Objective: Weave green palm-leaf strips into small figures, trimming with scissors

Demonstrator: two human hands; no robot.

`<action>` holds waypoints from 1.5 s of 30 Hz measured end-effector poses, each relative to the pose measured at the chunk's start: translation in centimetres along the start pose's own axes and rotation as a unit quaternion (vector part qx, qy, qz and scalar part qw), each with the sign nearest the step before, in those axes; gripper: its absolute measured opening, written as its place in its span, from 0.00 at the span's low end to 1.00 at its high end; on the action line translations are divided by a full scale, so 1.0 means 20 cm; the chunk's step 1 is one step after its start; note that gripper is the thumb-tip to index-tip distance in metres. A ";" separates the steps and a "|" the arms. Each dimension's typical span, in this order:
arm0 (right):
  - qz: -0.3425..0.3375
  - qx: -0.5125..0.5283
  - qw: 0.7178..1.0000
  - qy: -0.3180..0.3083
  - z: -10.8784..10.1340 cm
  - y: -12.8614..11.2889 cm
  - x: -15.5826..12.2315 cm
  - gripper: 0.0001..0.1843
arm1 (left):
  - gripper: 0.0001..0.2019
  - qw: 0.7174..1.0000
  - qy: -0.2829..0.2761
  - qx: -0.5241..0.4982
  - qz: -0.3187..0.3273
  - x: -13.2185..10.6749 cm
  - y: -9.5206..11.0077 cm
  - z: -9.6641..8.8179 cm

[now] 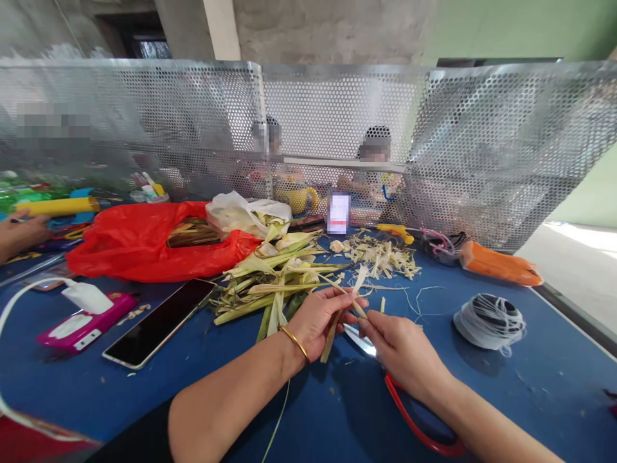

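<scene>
Between my two hands runs a thin strip of dried corn husk (pixel 358 308). My left hand (pixel 324 318), with a gold bangle at the wrist, pinches it along with other husk pieces that hang below the palm. The fingers of my right hand (pixel 402 344) are closed on the strip's near end. Beneath the right hand lie red-handled scissors (pixel 414 424) on the blue table, their blades partly covered. Just beyond my left hand is a pile of green and pale husks (pixel 274 283). Small husk scraps (pixel 385 254) are heaped farther back.
A black phone (pixel 161 325), a pink power strip (pixel 87 325) and a red bag (pixel 144 241) lie left. At right are a ball of white string (pixel 489 321) and an orange packet (pixel 501 263). A perforated metal screen (pixel 332 109) stands behind. Another person's hand (pixel 22 235) shows far left.
</scene>
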State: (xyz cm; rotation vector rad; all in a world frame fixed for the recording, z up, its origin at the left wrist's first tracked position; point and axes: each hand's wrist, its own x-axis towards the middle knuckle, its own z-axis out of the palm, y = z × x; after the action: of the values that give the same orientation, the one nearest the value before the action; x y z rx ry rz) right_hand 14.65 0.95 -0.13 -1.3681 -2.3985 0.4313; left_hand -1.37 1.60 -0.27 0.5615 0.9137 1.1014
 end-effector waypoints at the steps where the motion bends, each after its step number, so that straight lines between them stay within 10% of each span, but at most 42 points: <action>1: -0.017 -0.022 1.000 0.004 0.01 0.00 -0.01 0.19 | 0.07 1.000 0.000 0.000 0.002 0.00 0.00 0.00; 6: -0.178 -0.125 0.973 0.084 -0.04 -0.01 -0.03 0.17 | 0.07 0.995 0.023 0.076 0.063 -0.01 -0.02 0.00; 10: -0.155 -0.085 0.960 0.219 -0.10 -0.01 -0.02 0.13 | 0.03 0.979 -0.012 0.191 0.068 -0.04 -0.02 0.03; 17: 0.019 0.231 0.972 0.030 -0.03 0.00 0.03 0.12 | 0.07 0.943 -0.116 0.312 0.006 -0.10 -0.08 0.10; 20: 0.017 0.260 0.964 0.062 -0.03 0.00 0.03 0.12 | 0.10 0.939 -0.119 0.322 -0.001 -0.09 -0.11 0.08; 30: -0.233 -0.148 0.936 0.218 -0.05 -0.06 -0.05 0.10 | 0.08 0.999 0.020 0.032 -0.028 -0.03 -0.06 0.06; 45: -0.197 -0.143 0.935 0.256 -0.03 -0.04 -0.04 0.07 | 0.06 0.995 -0.087 -0.048 0.028 -0.08 -0.02 0.07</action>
State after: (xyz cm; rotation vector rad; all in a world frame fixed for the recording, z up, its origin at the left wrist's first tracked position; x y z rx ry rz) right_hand 14.65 0.00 0.59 -0.9061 -2.2495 -0.3552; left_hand -0.34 0.07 0.71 0.5979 0.6934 1.1218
